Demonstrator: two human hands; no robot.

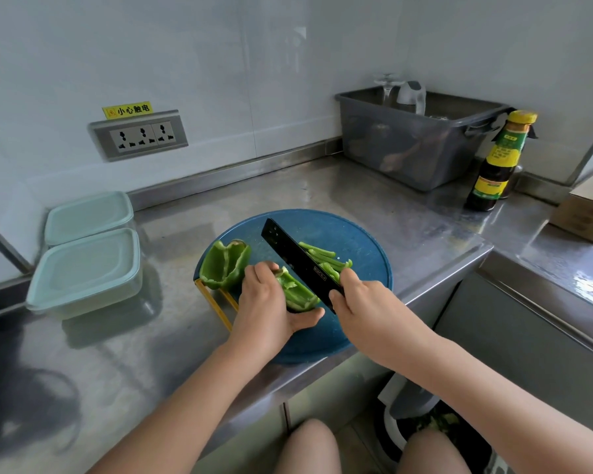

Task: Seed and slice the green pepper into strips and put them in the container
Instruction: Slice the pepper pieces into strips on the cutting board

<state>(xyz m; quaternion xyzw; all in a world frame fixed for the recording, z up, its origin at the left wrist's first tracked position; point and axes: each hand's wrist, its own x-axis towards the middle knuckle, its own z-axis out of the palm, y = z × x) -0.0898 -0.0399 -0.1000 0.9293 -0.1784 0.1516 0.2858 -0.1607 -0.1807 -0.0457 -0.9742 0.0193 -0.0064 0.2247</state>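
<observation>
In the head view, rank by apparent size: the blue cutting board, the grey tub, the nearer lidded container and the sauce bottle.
1. Blue cutting board and grey tub: look close in extent; the tub sits farther away, so unranked.
2. Nearer lidded container.
3. Sauce bottle.

Bare counter (199,217) separates board (356,234) from containers (86,268).

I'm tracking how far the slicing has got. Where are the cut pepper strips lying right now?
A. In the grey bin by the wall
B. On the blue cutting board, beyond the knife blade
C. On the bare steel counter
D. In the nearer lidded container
B: the strips lie in a loose pile on the blue cutting board, on the far side of the black knife.
</observation>
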